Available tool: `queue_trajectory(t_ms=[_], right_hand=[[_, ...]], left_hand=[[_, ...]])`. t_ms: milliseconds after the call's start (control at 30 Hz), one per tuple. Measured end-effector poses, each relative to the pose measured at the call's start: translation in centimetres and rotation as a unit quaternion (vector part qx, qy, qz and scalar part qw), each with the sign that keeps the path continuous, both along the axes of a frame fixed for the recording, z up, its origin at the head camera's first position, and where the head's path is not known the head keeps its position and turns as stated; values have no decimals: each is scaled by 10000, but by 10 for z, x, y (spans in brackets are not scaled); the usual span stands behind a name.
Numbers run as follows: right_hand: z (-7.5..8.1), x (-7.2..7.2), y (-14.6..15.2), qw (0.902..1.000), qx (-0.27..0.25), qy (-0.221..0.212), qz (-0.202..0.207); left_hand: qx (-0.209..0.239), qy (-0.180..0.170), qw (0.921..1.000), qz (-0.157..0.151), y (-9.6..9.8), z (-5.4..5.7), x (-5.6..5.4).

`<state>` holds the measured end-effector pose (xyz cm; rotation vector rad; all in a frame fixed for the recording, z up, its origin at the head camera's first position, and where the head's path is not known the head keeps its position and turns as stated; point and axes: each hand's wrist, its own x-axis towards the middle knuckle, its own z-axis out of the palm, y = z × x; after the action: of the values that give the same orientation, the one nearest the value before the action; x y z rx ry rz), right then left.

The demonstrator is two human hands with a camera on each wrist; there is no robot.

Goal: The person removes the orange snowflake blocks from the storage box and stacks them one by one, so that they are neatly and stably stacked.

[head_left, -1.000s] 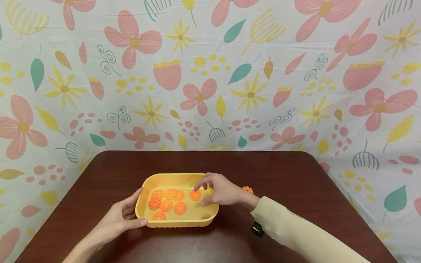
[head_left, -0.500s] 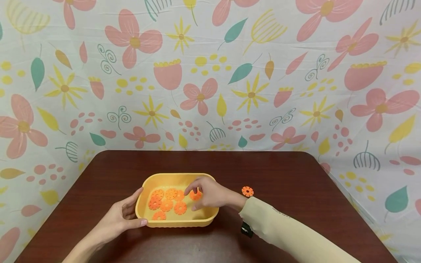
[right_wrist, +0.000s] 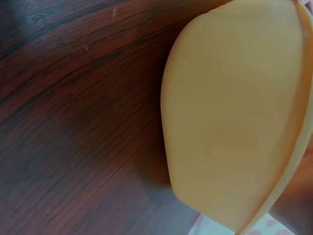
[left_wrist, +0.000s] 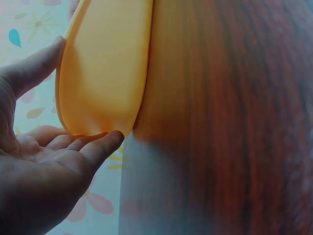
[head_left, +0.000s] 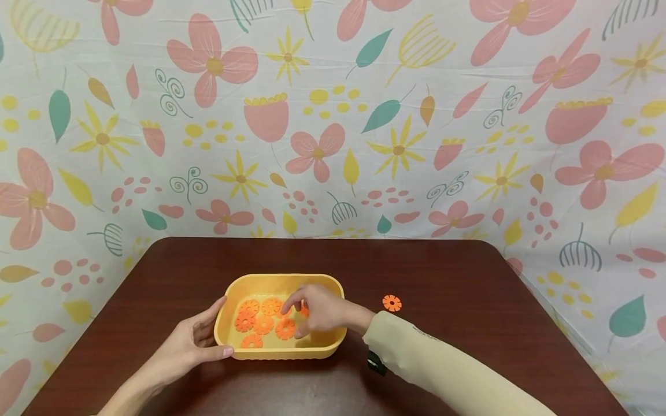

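Steadying tray (head_left: 283, 353), seemingly, your left hand (head_left: 182, 345) clamps its end; your right hand (head_left: 324, 309), digits apart, hangs over discs (head_left: 264, 331) below.

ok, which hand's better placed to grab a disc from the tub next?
Likely the right hand: it reaches into the tub, right by the discs. The left hand holds the tub's left end, away from them.

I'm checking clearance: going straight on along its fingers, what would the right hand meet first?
The right hand would probably meet the orange notched disc nearest its thumb, in the yellow tray; depth there is unclear.
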<state>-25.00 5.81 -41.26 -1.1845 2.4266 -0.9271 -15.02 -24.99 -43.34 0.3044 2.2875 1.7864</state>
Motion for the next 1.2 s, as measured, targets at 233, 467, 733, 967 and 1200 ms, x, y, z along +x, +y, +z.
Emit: queue_trajectory(t_ms=[233, 467, 733, 967, 1200], right_hand=[[-2, -4, -4, 9998, 100, -124, -81], [-5, -7, -9, 9995, 235, -170, -123], [-9, -9, -14, 9991, 398, -109, -138], [-14, -9, -17, 9981, 560, -84, -256], [-15, -9, -18, 9974, 657, -5, -306]], left_hand=[[-33, 11, 10000, 31, -1, -3, 0], [-38, 26, 10000, 41, 0, -2, 0], [-14, 17, 10000, 27, -1, -1, 0], [-33, 25, 10000, 28, -1, -1, 0], [-25, -4, 10000, 24, -1, -2, 0]])
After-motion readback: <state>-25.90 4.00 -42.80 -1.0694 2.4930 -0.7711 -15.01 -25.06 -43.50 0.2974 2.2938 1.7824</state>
